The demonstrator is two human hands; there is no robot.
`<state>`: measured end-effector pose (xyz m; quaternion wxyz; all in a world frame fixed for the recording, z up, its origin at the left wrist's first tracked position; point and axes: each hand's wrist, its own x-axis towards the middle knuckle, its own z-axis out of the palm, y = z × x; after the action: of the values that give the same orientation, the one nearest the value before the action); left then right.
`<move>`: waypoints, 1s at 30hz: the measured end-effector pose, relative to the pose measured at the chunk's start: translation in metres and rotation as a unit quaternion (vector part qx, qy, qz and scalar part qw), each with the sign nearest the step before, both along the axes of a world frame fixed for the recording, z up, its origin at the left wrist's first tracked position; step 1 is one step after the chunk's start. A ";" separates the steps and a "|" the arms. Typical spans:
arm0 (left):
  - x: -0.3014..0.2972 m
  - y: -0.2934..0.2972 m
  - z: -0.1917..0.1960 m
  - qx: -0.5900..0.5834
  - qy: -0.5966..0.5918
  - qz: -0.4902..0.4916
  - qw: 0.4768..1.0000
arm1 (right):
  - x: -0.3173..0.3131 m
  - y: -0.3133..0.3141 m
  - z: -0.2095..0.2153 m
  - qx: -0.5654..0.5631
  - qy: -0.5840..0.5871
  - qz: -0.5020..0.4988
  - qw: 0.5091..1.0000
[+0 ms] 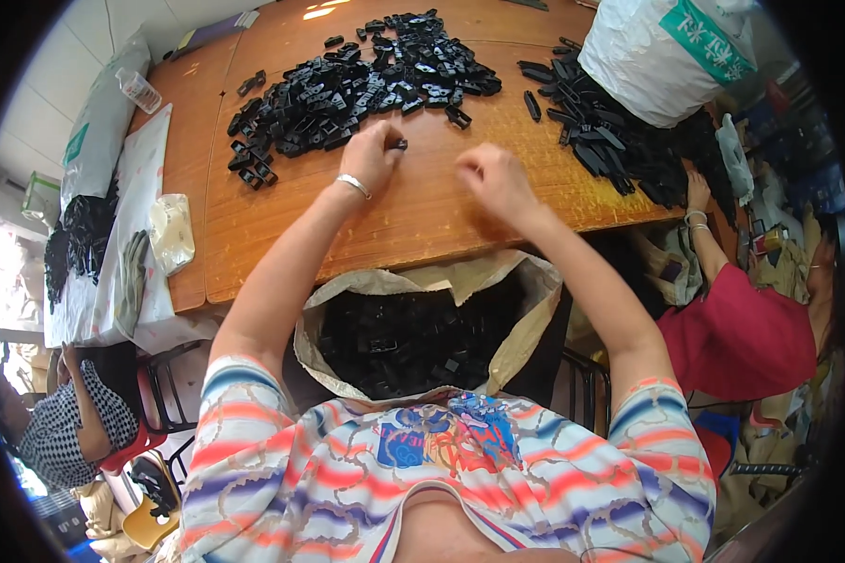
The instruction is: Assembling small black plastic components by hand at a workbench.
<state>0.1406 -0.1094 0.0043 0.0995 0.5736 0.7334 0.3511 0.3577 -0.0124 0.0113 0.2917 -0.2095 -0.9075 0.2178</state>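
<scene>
Just before the person's striped shirt (451, 469), an open sack (524, 338) sits at the near edge of the table, dark pieces (385, 347) filling it between the forearms. Beyond it, the right hand (502, 183) is above the wood of the table (413, 211), fingers curled in; it is blurred, and whether they grip anything cannot be told. Slightly farther and to the left, the left hand (369, 158) pinches a small black part (401, 144) between thumb and fingers, just short of a heap (347, 89) of similar parts. To the right, a co-worker's hand (697, 192) is beside a pile (596, 141) of longer black pieces, a white bag (629, 66) just behind.
</scene>
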 end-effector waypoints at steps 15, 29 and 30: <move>0.014 -0.024 -0.007 0.051 -0.526 -0.022 0.849 | -0.047 -0.002 -0.003 0.004 -0.155 -0.050 0.987; 0.026 -0.021 0.028 -0.055 -0.586 -0.119 0.800 | -0.027 -0.015 0.034 0.155 0.085 0.174 0.969; 0.026 -0.023 0.027 -0.053 -0.601 -0.120 0.788 | -0.025 -0.014 0.029 0.139 0.088 0.167 0.972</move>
<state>0.1669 -0.1322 0.0315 0.5918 0.3239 0.4680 0.5708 0.3327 -0.0268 0.0402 0.3565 0.0080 -0.9217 0.1529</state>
